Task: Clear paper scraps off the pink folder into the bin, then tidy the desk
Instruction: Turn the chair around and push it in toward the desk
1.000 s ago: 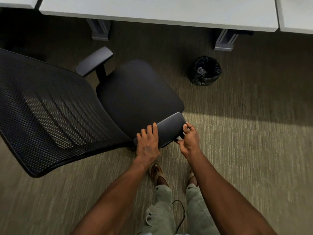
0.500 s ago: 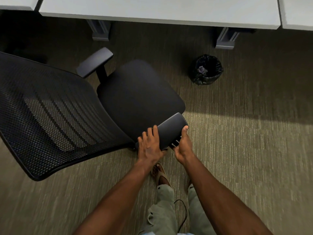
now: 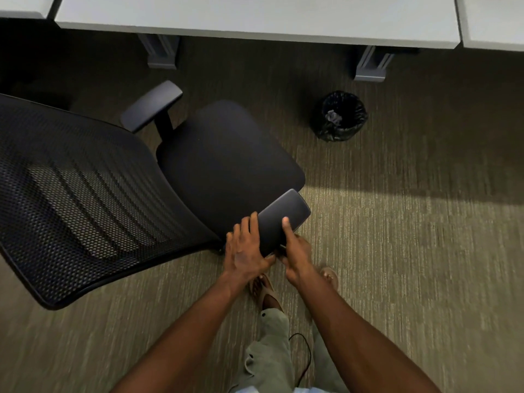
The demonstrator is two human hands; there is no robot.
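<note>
A black mesh office chair [image 3: 226, 154] stands on the carpet in front of the white desk [image 3: 255, 15]. Both hands hold its near armrest [image 3: 283, 219]. My left hand [image 3: 246, 251] grips the armrest's rear end, fingers over the top. My right hand [image 3: 296, 251] grips the armrest's right side, thumb laid on top and fingers curled underneath. A small bin [image 3: 340, 116] lined with a black bag stands on the floor under the desk's front edge, with crumpled paper inside. No pink folder is in view.
The chair's far armrest [image 3: 151, 106] points toward the desk. Two grey desk legs [image 3: 161, 52] [image 3: 371, 63] stand at the back. Open carpet lies to the right of the chair. My feet in sandals are just below my hands.
My right hand has slid back along the armrest from its front end toward my left hand, and its thumb now lies on top. The chair has barely moved.
</note>
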